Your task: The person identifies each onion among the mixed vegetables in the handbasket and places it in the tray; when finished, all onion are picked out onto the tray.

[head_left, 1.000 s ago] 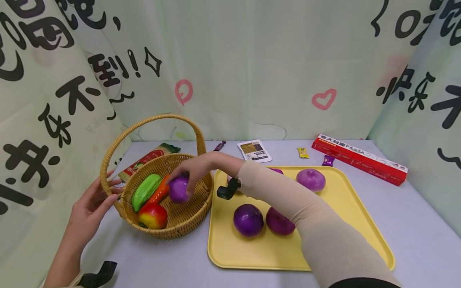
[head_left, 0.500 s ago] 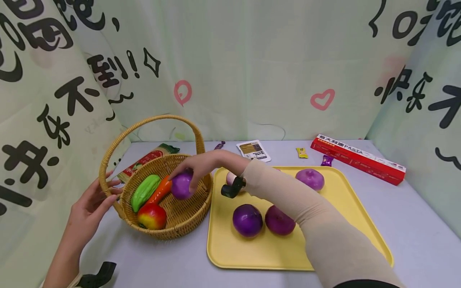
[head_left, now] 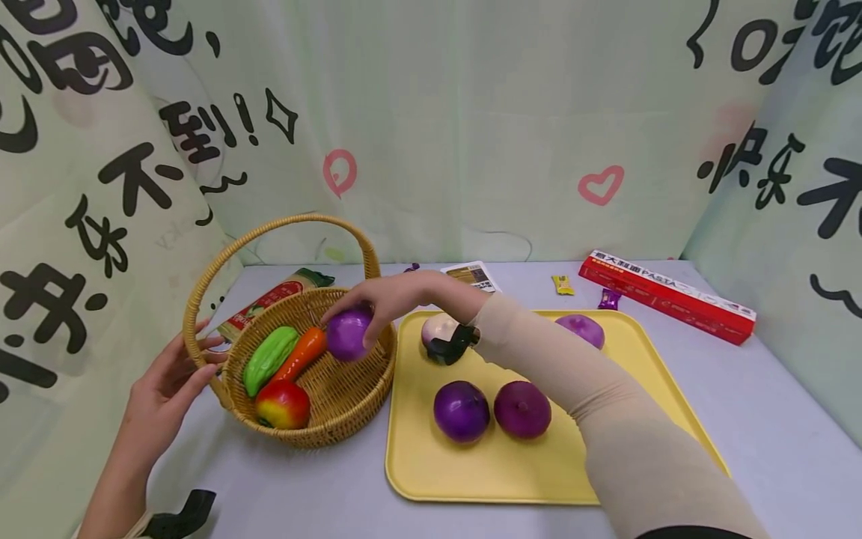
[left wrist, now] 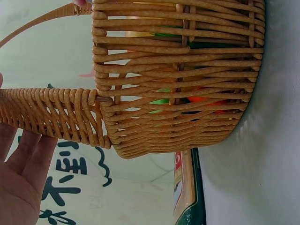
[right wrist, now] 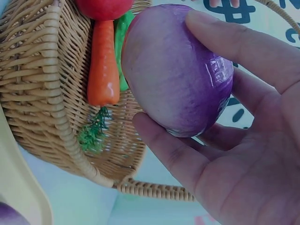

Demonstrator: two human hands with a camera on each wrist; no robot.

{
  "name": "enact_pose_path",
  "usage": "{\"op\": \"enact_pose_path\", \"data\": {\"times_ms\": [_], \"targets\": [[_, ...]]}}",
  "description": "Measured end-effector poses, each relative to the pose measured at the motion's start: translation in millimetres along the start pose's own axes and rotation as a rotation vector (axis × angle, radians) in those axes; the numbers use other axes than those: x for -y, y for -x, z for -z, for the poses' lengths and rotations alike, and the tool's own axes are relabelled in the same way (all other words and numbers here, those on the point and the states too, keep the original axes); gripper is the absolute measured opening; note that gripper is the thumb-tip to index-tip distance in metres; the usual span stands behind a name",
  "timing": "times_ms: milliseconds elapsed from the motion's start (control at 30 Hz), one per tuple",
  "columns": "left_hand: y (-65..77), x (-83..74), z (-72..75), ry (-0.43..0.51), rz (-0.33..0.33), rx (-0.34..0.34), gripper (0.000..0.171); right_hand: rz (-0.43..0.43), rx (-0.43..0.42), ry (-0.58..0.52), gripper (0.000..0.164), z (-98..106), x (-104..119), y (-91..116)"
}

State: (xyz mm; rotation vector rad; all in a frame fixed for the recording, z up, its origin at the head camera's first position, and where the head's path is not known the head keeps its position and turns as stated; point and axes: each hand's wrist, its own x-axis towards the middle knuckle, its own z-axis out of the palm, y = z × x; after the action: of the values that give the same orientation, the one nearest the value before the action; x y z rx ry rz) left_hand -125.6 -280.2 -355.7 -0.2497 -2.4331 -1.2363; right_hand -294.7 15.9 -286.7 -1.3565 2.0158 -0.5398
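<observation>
In the head view my right hand (head_left: 370,303) holds a purple onion (head_left: 348,335) above the right part of the wicker basket (head_left: 357,419). The right wrist view shows the onion (right wrist: 176,70) between thumb and fingers, its skin fading from white to purple. Beneath it in the basket lie an orange carrot (head_left: 300,355) with green leaves (right wrist: 93,133), a green bumpy vegetable (head_left: 271,361) and a red-yellow apple-like fruit (head_left: 283,405). At the basket's left side my left hand (head_left: 160,389) holds the lower handle (left wrist: 51,110), thumb and fingers on opposite sides of it.
Right of the basket is a yellow tray (head_left: 485,479) with two dark purple onions (head_left: 462,412) in front, a paler bulb (head_left: 439,329) and another purple one (head_left: 582,329) behind. Farther back lie a red pasta box (head_left: 667,296), a yellow candy (head_left: 563,284) and a packet (head_left: 276,296).
My right hand has moved up and slightly right with the onion, so more of the carrot and basket floor shows. The left hand keeps its place on the handle.
</observation>
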Motion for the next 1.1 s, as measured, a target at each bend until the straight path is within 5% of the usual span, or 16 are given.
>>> {"op": "enact_pose_path", "data": {"times_ms": [1100], "targets": [[0.2,2.0,1.5,-0.002,0.015,0.008,0.060,0.021,-0.262,0.037,0.064,-4,0,92]]}}
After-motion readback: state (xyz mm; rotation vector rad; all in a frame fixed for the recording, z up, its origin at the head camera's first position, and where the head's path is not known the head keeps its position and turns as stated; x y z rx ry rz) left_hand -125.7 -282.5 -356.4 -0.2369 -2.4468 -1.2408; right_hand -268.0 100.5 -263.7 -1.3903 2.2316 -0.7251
